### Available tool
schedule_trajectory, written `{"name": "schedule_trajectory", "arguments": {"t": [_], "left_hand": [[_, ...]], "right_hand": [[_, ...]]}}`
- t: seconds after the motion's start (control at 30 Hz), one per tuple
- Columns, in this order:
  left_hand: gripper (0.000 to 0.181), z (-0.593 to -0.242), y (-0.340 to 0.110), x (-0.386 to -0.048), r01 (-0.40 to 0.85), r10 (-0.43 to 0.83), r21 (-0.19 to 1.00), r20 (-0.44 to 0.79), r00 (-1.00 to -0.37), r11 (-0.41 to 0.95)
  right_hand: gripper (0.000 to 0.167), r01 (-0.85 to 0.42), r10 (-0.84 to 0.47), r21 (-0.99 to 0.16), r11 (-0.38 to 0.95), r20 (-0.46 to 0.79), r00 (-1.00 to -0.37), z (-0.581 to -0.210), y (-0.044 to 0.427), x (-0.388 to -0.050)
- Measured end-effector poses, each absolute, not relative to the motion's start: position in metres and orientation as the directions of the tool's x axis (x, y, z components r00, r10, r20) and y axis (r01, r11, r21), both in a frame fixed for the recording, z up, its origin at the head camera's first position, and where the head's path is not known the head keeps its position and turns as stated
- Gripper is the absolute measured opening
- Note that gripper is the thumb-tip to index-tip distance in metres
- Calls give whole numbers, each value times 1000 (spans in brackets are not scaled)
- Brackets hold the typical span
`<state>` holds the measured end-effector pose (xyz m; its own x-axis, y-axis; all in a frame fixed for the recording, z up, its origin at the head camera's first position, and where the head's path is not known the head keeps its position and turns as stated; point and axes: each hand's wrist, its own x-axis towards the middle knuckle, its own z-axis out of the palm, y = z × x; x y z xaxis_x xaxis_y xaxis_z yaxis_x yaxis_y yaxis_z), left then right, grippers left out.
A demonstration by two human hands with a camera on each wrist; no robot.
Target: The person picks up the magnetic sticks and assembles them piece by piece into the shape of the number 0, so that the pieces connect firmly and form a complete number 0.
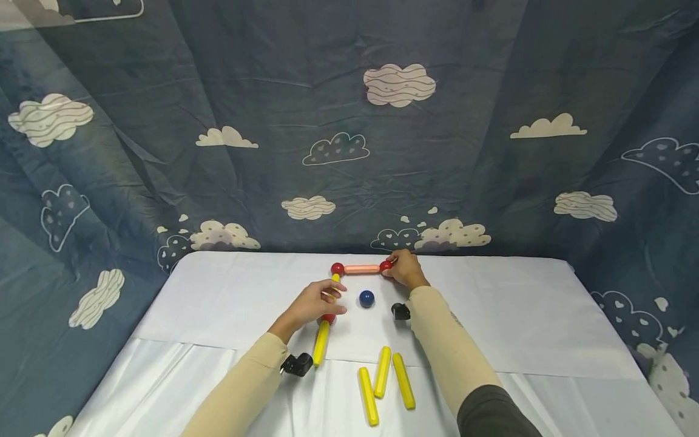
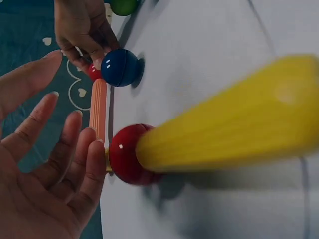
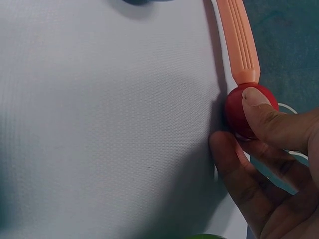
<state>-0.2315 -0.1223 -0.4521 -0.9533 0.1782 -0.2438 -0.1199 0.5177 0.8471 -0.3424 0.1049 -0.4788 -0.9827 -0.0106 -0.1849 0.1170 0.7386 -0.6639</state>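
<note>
At the far edge of the table, my right hand (image 1: 406, 269) pinches a red ball (image 3: 236, 113) between thumb and fingers. An orange ribbed stick (image 1: 361, 269) joins that ball to another red ball (image 1: 337, 268) at the corner. From the corner a yellow stick (image 1: 335, 278) runs toward me, partly hidden behind my left hand (image 1: 315, 303). A third red ball (image 2: 128, 154) follows, with another yellow stick (image 1: 321, 345) attached on the near side. My left hand hovers beside this ball, fingers spread and loosely bent, holding nothing. A blue ball (image 1: 366, 298) sits between the hands.
Three loose yellow sticks (image 1: 383, 371) lie on the white-covered table (image 1: 519, 315) nearer to me. Part of a green round thing (image 2: 124, 6) shows at the top of the left wrist view. A dark cloud-patterned curtain (image 1: 338, 194) hangs behind the table.
</note>
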Motion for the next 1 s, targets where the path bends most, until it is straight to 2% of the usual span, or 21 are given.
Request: {"name": "schedule_trajectory", "arguments": {"t": [0.2,0.53,1.0], "left_hand": [[48,-451,-97,-255,-37,257,817,-223,-940,575],[50,-461,-72,-273,-8,317,814,-235,-919,581],[35,-478,-54,-272,8,239,706,-229,-944,708]], "right_hand": [[35,112,-11,-657,745,-180,-984,-476,108,-341],[33,74,-31,-648,758,-149,-988,-471,104,-338],[33,78,-19,-650,756,-141,-990,-474,106,-337]]}}
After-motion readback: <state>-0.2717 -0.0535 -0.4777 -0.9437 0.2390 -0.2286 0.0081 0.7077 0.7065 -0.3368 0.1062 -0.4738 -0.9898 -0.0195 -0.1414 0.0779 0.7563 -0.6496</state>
